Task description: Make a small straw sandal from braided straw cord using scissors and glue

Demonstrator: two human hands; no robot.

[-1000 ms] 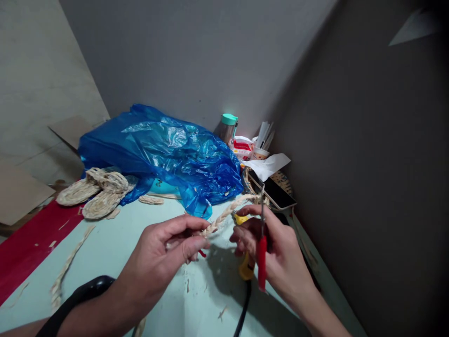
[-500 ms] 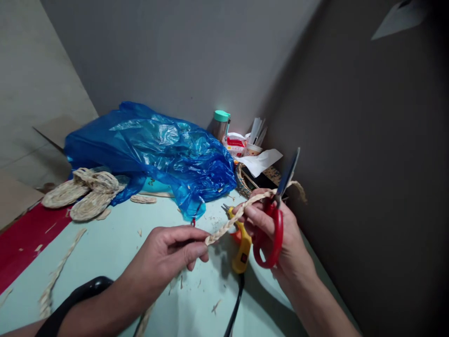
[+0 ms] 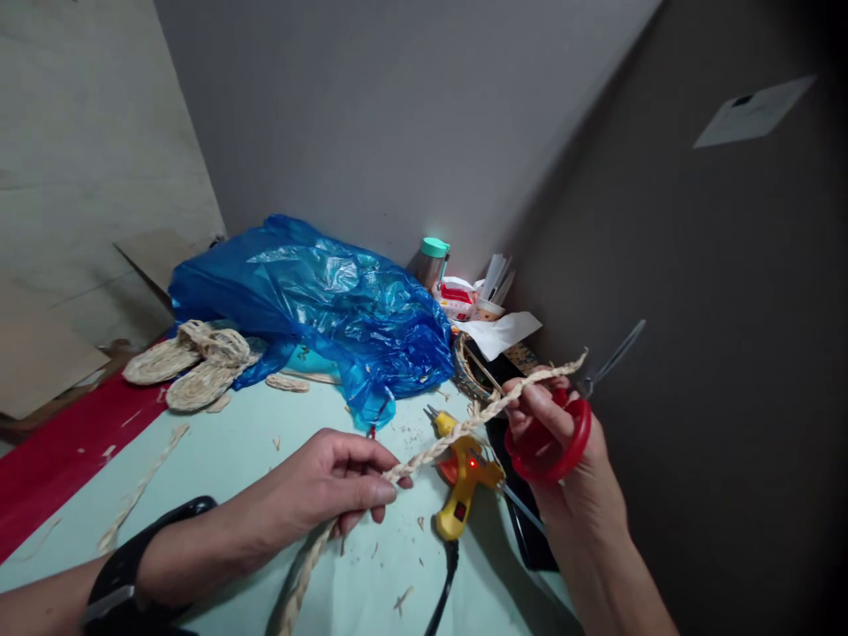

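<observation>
My left hand (image 3: 348, 481) pinches a braided straw cord (image 3: 457, 433) between thumb and fingers. Below that grip the cord hangs on down past the bottom of the view. From there it slants up to my right hand (image 3: 563, 433), whose thumb and fingertips press it near its tapered end. Red-handled scissors (image 3: 579, 442) also hang in my right hand, looped by their handles, with the blades pointing up and right, apart from the cord. Behind and beneath the stretched cord, a yellow glue gun (image 3: 457, 508) with a lit red light stands on the table.
A crumpled blue plastic bag (image 3: 318, 300) lies along the wall. Woven straw slippers (image 3: 205, 380) sit at its left. At the back are a green-lidded bottle (image 3: 434, 256), a paper cup (image 3: 488, 309) and a roll of tape (image 3: 467, 367). Straw scraps dot the pale tabletop (image 3: 252, 450).
The scissor blades have swung right, away from the cord. The thin drooping tail beyond them no longer shows. My left hand still pinches the cord, with a length now visible below it. The view has shifted.
</observation>
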